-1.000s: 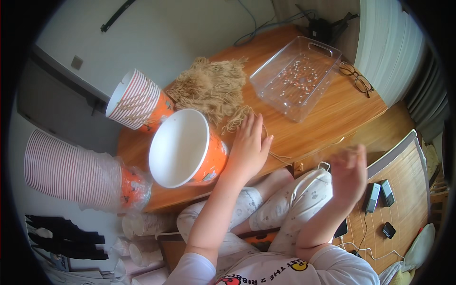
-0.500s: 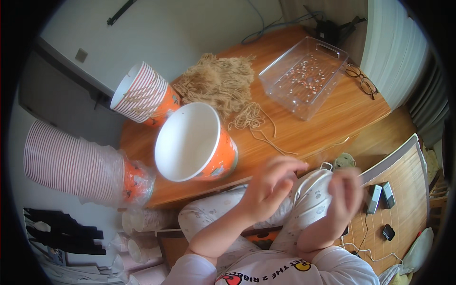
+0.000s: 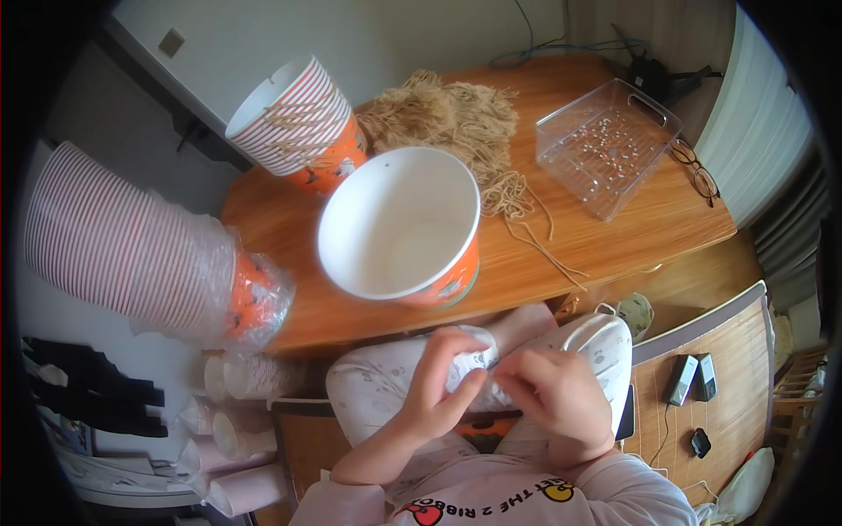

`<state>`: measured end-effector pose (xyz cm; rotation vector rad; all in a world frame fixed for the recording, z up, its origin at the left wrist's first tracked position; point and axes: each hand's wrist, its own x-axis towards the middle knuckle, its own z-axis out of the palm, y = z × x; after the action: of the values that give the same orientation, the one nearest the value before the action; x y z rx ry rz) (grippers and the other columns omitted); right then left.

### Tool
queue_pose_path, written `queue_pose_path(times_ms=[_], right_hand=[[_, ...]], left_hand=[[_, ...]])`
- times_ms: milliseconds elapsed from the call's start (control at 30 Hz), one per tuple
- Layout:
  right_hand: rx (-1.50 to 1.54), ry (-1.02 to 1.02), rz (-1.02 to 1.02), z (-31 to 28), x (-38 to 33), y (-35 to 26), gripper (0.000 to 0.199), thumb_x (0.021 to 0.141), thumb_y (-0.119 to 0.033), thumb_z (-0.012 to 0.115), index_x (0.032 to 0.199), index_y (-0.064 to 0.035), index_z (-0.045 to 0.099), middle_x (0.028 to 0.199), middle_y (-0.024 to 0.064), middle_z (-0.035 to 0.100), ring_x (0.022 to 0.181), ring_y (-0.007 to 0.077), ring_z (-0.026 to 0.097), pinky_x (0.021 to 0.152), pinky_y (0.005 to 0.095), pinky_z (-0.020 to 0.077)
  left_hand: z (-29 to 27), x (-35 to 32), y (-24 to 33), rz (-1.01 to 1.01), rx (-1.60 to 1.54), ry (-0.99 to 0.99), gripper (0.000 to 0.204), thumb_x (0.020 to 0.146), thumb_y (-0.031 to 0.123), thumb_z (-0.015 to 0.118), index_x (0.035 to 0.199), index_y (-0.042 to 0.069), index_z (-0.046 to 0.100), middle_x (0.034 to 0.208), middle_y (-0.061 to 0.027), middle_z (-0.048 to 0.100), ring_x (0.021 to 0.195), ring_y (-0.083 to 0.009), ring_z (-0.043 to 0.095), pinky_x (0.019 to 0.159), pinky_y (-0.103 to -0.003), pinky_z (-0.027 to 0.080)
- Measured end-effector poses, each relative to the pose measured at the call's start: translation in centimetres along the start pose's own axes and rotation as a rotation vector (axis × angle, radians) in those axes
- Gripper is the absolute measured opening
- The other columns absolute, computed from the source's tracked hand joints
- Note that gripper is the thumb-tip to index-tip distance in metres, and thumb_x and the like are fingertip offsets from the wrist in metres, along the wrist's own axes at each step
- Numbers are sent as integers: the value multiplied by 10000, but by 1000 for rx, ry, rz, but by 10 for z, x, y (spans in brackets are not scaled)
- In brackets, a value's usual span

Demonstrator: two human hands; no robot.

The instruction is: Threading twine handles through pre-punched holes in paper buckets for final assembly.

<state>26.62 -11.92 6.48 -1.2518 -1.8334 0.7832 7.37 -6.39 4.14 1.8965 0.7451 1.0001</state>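
Bucket (image 3: 395,232) before tan yarn (image 3: 445,114)

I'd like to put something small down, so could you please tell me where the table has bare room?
Bare tabletop shows at front right, between the loose yarn, clear bin and front edge; a smaller patch lies between the large tub and wrapped cup stack. Crowded: where the tub, smaller cup stack and yarn heap bunch together.
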Motion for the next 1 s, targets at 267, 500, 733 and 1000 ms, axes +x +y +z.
queue_pose_path(times_ms=[267, 500, 733, 1000], right_hand=[[-239, 38, -109, 3, 8, -16, 150, 738, -96, 735, 884, -113, 706, 755, 53, 628, 706, 261, 645, 612, 368, 519], [-417, 86, -240, -2, -1, -28, 213, 680, -127, 769, 868, -108, 670, 815, 51, 645, 745, 277, 653, 632, 369, 536], [-302, 177, 8, -24, -21, -46, 215, 771, 39, 729, 919, -34, 590, 814, 110, 651, 700, 306, 655, 607, 361, 515], [-361, 368, -77, -9, -17, -35, 245, 719, 68, 760, 920, -46, 677, 797, 86, 693, 700, 255, 663, 629, 335, 525]], left_hand=[[4, -38, -18, 140, -27, 175, 702, 866, 484, 710, 1289, -9, 444, 1291, -185, 461, 1192, -244, 457, 1042, -378, 351], [-3, 22, 22, -295, -659, -608, 727, 961, 609, 507, 1383, 32, 376, 1052, -128, 602, 992, -202, 601, 881, -343, 480], [-5, 50, 27, -127, -363, -668, 604, 961, 519, 584, 1335, 54, 488, 791, 6, 418, 712, -106, 429, 673, -262, 376], [-27, 41, 2, -113, -411, -588, 587, 955, 470, 624, 1333, 42, 488, 933, -50, 586, 821, -122, 586, 760, -296, 477]])
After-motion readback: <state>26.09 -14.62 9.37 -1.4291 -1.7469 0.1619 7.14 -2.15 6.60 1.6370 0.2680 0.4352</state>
